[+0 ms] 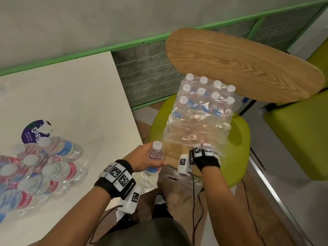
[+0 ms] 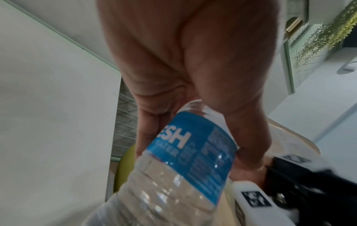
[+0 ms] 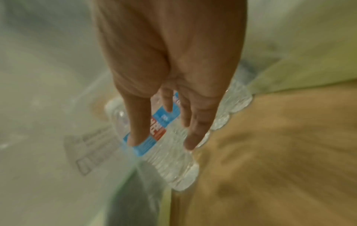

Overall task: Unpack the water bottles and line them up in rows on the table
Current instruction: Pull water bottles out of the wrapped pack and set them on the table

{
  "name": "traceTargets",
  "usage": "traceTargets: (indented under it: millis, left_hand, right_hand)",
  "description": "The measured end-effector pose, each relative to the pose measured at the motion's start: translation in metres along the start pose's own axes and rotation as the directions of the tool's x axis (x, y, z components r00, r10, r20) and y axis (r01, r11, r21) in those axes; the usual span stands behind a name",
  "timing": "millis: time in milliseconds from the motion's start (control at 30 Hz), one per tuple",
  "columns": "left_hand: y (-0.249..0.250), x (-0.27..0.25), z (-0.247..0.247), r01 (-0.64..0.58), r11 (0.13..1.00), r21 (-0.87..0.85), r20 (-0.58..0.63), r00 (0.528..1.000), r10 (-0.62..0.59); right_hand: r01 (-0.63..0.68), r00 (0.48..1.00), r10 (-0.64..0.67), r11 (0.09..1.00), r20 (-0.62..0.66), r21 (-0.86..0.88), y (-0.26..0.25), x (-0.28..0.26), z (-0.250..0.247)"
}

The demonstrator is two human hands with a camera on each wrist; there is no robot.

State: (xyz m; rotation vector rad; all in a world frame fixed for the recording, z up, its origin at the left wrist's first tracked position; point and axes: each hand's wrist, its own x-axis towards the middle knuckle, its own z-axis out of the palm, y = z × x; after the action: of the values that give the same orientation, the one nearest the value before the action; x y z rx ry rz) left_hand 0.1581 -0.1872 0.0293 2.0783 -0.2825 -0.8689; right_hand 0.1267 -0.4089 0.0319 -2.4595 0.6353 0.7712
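My left hand point(image 1: 148, 158) grips a clear water bottle point(image 1: 152, 167) with a blue label point(image 2: 195, 146) just below its neck. The bottle hangs upright in the gap between the white table point(image 1: 79, 96) and the chair. My right hand point(image 1: 204, 154) reaches inside the torn wrap of the bottle pack point(image 1: 200, 112), which stands on the green chair seat point(image 1: 239, 139). In the right wrist view its straight fingers point(image 3: 195, 134) touch a blue-and-red labelled bottle point(image 3: 170, 160) in the pack. Several unpacked bottles point(image 1: 44, 166) stand bunched at the table's near left.
A wooden backrest point(image 1: 239, 64) rises behind the pack. Loose wrap with a purple label point(image 1: 35, 130) lies on the table beyond the bunch. A green-framed mesh fence point(image 1: 150, 71) runs behind, and a second green seat point(image 1: 301, 135) stands at the right. Cables hang from both wrists.
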Motion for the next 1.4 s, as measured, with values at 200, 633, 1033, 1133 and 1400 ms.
traceTargets:
  millis: [200,633,1033,1133,1400]
  left_hand:
    - [-0.008,-0.012,-0.01,0.007,1.0,0.019,-0.038,0.999,-0.006]
    - [-0.026,-0.028,-0.012,-0.004,1.0,-0.008,-0.133,0.991,0.003]
    - [-0.093,-0.099,-0.031,0.054,0.998,-0.017,-0.326,0.944,-0.056]
    - [-0.114,-0.124,-0.032,0.05,0.999,0.0,-0.394,0.918,-0.046]
    - [-0.15,-0.172,-0.038,0.282,0.944,0.171,-0.685,0.723,-0.091]
  right_hand:
    - [0.14,0.989,-0.144,0.986,-0.037,-0.091,-0.044,0.005,-0.01]
    - [-0.033,0.999,0.052,0.779,-0.012,0.627,-0.011,-0.03,0.027]
    - [0.253,0.916,-0.381,0.794,0.128,0.553,-0.067,-0.07,0.092]
    - [0.338,0.858,-0.492,0.755,0.146,0.562,-0.112,-0.062,0.114]
    - [0.493,0.765,-0.636,0.677,0.098,0.547,-0.221,-0.039,0.162]
